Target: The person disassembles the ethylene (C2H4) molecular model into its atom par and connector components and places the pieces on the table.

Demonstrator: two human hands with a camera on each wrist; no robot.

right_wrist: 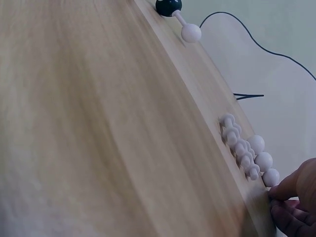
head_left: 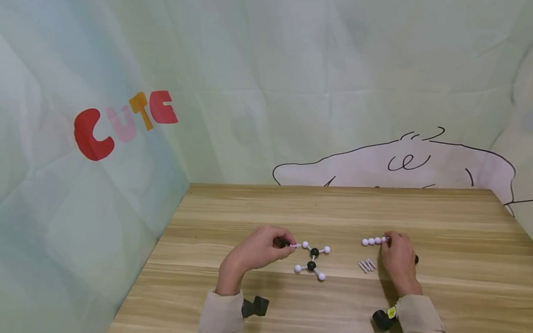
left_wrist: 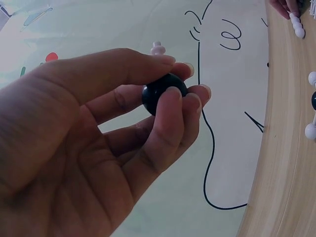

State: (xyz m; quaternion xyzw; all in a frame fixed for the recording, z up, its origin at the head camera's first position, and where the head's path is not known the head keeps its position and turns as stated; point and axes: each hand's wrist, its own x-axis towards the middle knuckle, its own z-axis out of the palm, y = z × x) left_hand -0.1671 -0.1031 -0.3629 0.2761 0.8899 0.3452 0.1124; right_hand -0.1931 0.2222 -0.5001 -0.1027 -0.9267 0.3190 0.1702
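Note:
My left hand (head_left: 261, 246) is raised over the table and pinches a black ball (left_wrist: 160, 94) between thumb and fingertips. A white connector peg (left_wrist: 157, 48) sticks out from the ball. Beside it lies a molecule model (head_left: 313, 258), two black balls joined by a peg, with white balls on pegs at their ends. My right hand (head_left: 399, 258) is at the right end of a row of white balls (head_left: 371, 241), thumb and fingers curled around the end ball, which they mostly cover. Several loose white pegs (head_left: 367, 266) lie side by side just in front of that row.
Another black ball (head_left: 416, 259) shows past the right hand's outer side, partly hidden by it. The wood-grain table (head_left: 227, 205) ends at a printed cloth backdrop (head_left: 262, 85) behind and on the left. A dark wrist camera (head_left: 255, 306) sits at the left cuff.

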